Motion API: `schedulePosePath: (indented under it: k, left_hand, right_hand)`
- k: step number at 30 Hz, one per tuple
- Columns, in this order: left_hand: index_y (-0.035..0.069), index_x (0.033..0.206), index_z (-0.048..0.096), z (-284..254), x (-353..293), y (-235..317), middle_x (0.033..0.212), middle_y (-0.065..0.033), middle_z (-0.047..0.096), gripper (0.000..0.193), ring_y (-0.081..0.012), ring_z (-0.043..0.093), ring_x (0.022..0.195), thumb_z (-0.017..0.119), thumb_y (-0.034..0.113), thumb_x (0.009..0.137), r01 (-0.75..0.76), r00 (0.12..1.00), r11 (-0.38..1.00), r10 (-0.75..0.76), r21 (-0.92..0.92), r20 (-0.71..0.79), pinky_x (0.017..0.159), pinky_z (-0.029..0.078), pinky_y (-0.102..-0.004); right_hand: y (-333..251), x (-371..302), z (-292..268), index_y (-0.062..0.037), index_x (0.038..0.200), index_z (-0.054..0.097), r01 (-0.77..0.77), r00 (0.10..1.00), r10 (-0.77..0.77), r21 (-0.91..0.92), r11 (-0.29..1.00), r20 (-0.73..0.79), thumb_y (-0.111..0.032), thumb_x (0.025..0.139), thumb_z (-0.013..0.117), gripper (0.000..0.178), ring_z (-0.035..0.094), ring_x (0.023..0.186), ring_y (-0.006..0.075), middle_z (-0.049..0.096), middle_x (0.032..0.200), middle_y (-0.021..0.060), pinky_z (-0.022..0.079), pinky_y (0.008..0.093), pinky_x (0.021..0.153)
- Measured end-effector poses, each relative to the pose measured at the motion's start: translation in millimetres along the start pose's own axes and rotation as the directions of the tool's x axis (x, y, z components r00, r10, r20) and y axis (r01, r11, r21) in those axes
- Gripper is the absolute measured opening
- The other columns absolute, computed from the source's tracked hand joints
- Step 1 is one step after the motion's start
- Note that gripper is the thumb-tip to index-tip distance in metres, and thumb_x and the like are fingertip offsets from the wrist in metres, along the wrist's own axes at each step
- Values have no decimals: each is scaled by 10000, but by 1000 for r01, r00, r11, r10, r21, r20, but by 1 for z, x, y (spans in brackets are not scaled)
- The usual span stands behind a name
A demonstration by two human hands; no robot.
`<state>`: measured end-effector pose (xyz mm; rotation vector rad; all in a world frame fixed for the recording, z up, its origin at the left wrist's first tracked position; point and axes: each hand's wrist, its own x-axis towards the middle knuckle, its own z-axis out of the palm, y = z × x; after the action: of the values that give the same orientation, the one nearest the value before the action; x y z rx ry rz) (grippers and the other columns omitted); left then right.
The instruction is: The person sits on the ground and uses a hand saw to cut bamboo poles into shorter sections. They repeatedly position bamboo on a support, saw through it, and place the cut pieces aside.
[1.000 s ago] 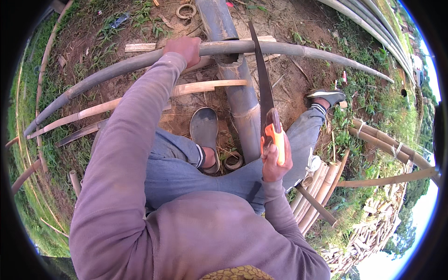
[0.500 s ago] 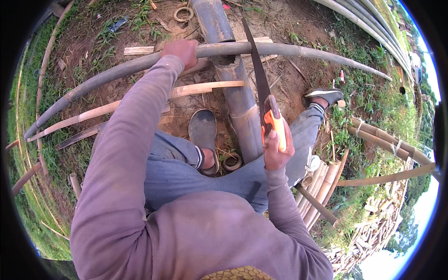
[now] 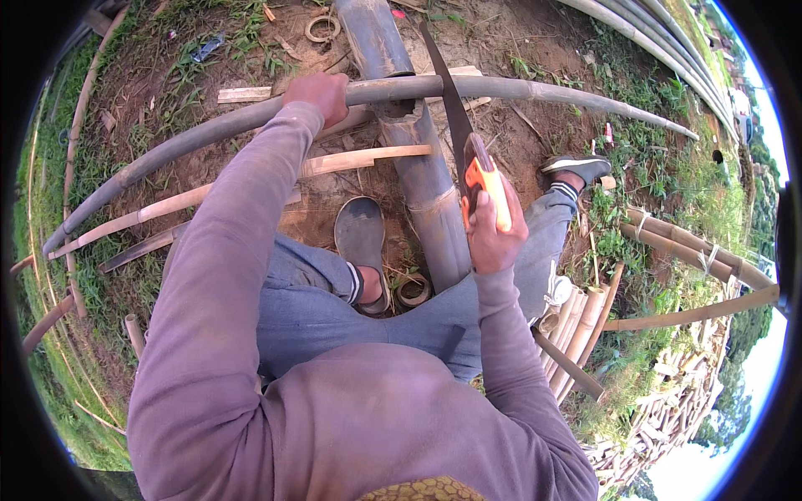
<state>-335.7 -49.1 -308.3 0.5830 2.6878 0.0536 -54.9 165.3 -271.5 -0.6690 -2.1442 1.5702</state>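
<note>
A long grey bamboo pole (image 3: 200, 135) lies crosswise over a thick grey bamboo trunk (image 3: 430, 179), resting at a notch cut in it. My left hand (image 3: 322, 96) is wrapped round the pole, left of the trunk. In my right hand (image 3: 497, 225) is a handsaw (image 3: 458, 117), gripped by its orange handle. The dark blade meets the pole just right of the trunk, its tip reaching past the far side. Below the pole, a split bamboo strip (image 3: 342, 161) extends leftward from the trunk.
Cut bamboo lengths (image 3: 581, 334) stand by my right leg. Tied poles (image 3: 693, 250) lie farther right, near a heap of bamboo scraps (image 3: 668, 417). Long poles (image 3: 660, 50) stretch along the far right. A bamboo ring (image 3: 322, 29) sits on the ground beyond the pole.
The saw and my right hand have shifted slightly away from me, the blade sliding across the pole. My left hand keeps its hold.
</note>
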Motion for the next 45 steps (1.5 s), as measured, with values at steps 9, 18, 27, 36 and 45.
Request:
schedulePosePath:
  k: [9,18,27,36,45]
  left_hand:
    - [149,1258,708,10,-2,-1,1174,-168,774,374,-379,729,1135,712,301,916,3,1000,1000,-3,-23,13,996,568,-496]
    - [149,1250,708,11,-5,-7,1167,-168,777,388,-368,730,1137,738,327,907,6,1000,1000,-6,-11,5,996,567,-494]
    - [143,1229,712,10,3,6,1168,-157,777,377,-374,726,1137,731,321,897,-31,999,999,32,-16,16,984,571,-497]
    - [132,1252,705,4,-4,-2,1221,-155,766,331,-348,729,1160,654,261,951,7,998,1000,-8,6,65,997,578,-487]
    - [134,1246,699,4,8,8,1191,-166,768,398,-369,724,1147,733,333,903,-20,999,1000,20,7,25,982,569,-496]
  right_hand:
    - [15,-10,-4,98,1391,611,72,997,-72,-10,997,-2,-135,1035,696,434,713,1096,223,728,1244,199,577,352,938]
    - [7,-69,-37,117,1430,571,3,1000,-4,-49,999,0,-117,1023,668,480,730,1151,262,706,1333,229,597,361,960]
    - [15,59,33,88,1380,625,72,997,-72,-38,997,5,-167,1031,706,440,682,902,152,748,1162,170,569,321,814]
    - [-1,-115,-67,134,1431,554,122,991,-117,-79,989,62,-192,1048,670,517,695,1237,287,691,1353,245,584,386,1014]
    - [15,88,41,50,1395,633,33,999,-32,-20,999,9,-130,1027,719,419,687,955,156,741,1127,134,552,313,838]
